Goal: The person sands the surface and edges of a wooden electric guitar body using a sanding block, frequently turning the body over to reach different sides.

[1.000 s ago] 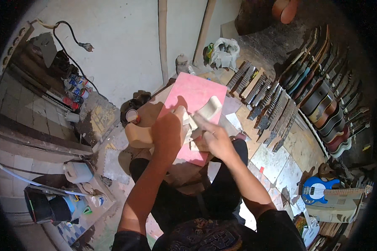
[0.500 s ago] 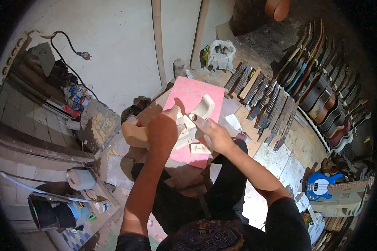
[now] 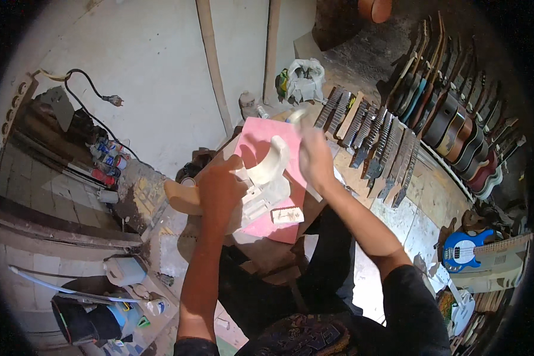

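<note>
An unpainted pale wooden guitar body (image 3: 273, 191) with curved horns and routed cavities lies tilted on a pink board (image 3: 261, 127). My left hand (image 3: 222, 185) is closed around the body's left side, its fingertips partly hidden. My right hand (image 3: 315, 157) is raised off the body, at the board's right edge. Motion smears its fingers, so I cannot make out whether it holds anything. A pale blurred shape (image 3: 297, 115) shows just beyond it. On the pink board near me sits a small open box (image 3: 288, 215) with tiny pieces inside.
Guitar necks (image 3: 374, 133) lie in a row to the right, before a rack of guitars (image 3: 451, 127). A blue bass (image 3: 461, 251) rests at far right. A white plastic bag (image 3: 306, 80) stands by the wall. Buckets (image 3: 86, 320) and a jug (image 3: 124, 270) are at lower left.
My right hand has lifted away from the guitar body, up and to the right. My left hand stays on the body, which has turned slightly. The whole view has shifted a little.
</note>
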Available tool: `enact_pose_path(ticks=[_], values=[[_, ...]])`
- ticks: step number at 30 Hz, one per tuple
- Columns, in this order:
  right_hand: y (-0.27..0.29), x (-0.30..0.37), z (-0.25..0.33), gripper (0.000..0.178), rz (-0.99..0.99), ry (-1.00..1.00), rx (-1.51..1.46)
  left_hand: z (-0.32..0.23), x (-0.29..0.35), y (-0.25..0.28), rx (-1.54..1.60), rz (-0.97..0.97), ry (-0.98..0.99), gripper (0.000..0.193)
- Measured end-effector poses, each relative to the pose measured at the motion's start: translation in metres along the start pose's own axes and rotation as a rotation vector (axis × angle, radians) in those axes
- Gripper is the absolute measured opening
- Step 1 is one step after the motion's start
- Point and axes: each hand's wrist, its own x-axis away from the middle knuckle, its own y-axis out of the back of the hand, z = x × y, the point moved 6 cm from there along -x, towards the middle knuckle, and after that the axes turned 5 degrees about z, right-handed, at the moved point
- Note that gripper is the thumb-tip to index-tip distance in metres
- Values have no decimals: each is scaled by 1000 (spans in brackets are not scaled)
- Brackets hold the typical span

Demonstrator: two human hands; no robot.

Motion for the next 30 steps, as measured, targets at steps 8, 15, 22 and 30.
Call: enact_pose_path(ticks=[8, 15, 22, 30], values=[[-39, 40, -25, 72, 172, -447, -704, -11, -2, 6, -7, -26, -55, 30], [-56, 40, -8, 84, 116, -486, -835, -7, -4, 11, -58, 57, 4, 40], [-58, 46, -13, 84, 157, -522, -855, -5, -4, 12, -36, 37, 5, 37], [-60, 53, -7, 79, 132, -492, -883, 4, -6, 5, -77, 69, 54, 46]])
